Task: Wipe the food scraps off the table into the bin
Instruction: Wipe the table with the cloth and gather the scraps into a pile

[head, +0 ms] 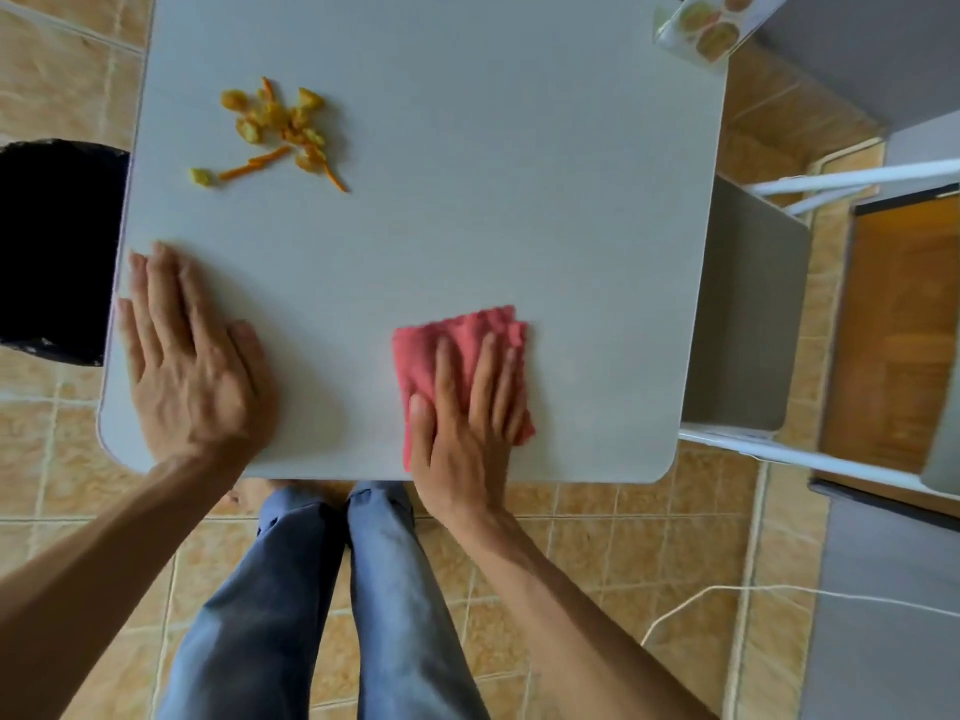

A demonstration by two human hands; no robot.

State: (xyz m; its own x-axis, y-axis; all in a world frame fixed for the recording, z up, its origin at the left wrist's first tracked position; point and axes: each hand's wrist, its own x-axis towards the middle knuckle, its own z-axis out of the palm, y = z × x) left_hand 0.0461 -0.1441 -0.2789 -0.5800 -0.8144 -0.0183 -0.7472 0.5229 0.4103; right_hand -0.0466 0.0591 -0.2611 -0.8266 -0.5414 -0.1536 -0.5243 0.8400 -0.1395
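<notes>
While both palms lie flat on the pale grey table (467, 174), the head view shows the left hand (192, 356) pressed to the bare surface near the left edge, fingers straight and close together, holding nothing. Near the front edge, the right hand (462, 413) presses down on a folded pink cloth (457, 335), fingers slightly spread over it. Yellow and orange food scraps (275, 129) lie scattered on the far left part of the table, well apart from the cloth. Just beside the table's left edge stands a bin lined in black (52, 246). At the far right corner sits a clear packet (706, 28) printed with food pictures; no writing on it can be read.
</notes>
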